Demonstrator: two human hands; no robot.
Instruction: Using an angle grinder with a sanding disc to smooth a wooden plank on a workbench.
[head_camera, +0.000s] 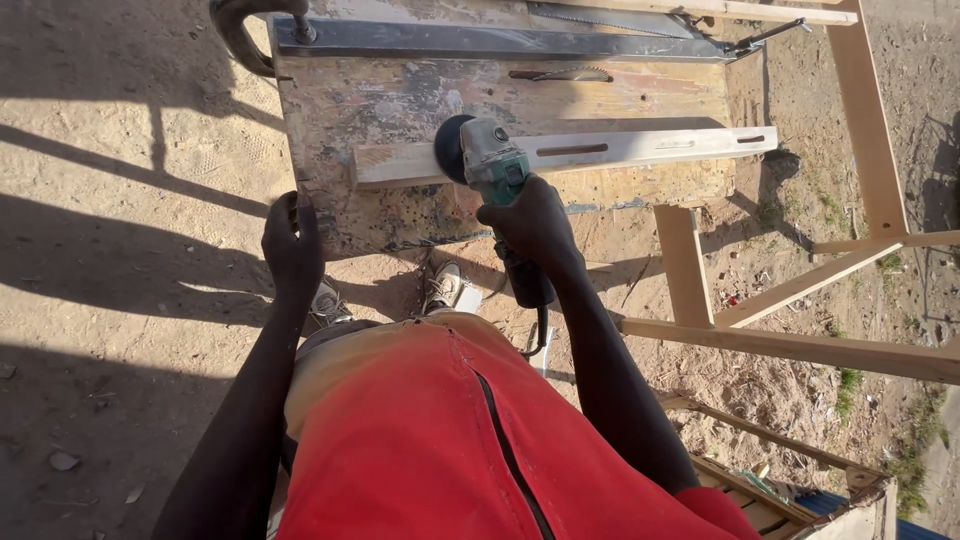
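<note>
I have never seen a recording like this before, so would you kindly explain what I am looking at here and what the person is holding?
This single picture comes from a camera worn on a person's head, looking down past their red top at their own bare hands. The right hand grips a green angle grinder, with its dark disc against a pale wooden plank. The plank lies across a worn, paint-stained workbench standing on sandy ground. The left hand rests on the bench's near left edge. A round saw blade pokes up through a slot in the bench top, and a metal bar runs along the far side. A bare wooden frame stands to the right.
</note>
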